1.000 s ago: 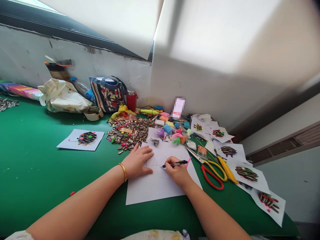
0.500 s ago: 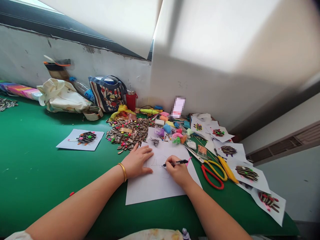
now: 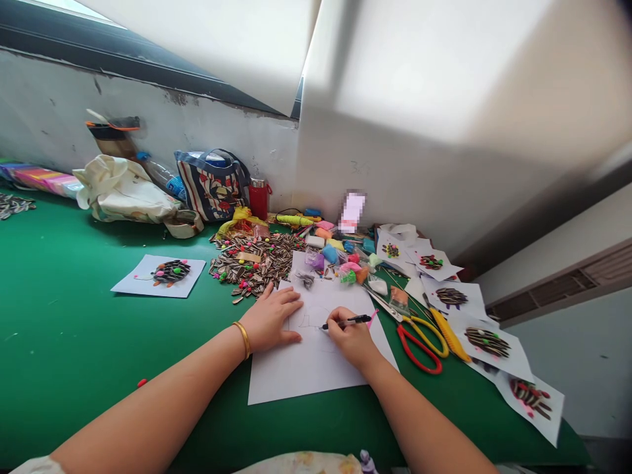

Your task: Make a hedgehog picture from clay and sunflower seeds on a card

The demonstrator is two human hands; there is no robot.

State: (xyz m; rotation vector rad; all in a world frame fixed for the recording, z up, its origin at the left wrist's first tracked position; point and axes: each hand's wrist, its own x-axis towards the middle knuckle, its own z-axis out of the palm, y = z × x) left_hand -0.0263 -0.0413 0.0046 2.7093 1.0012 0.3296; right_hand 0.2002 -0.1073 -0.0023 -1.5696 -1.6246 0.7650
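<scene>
A white sheet of paper lies on the green table in front of me, with thin pen lines drawn near its middle. My left hand rests flat on the sheet's left part, fingers spread, holding nothing. Pinched in my right hand is a black pen, its tip touching the sheet beside the drawn lines. Just beyond the sheet sits a heap of striped seeds mixed with small coloured balls. Packets of coloured clay lie at the sheet's far edge.
Scissors and a yellow cutter lie right of the sheet. Cards with seed pictures line the right edge; another card is at left. Bags and a red flask stand along the wall.
</scene>
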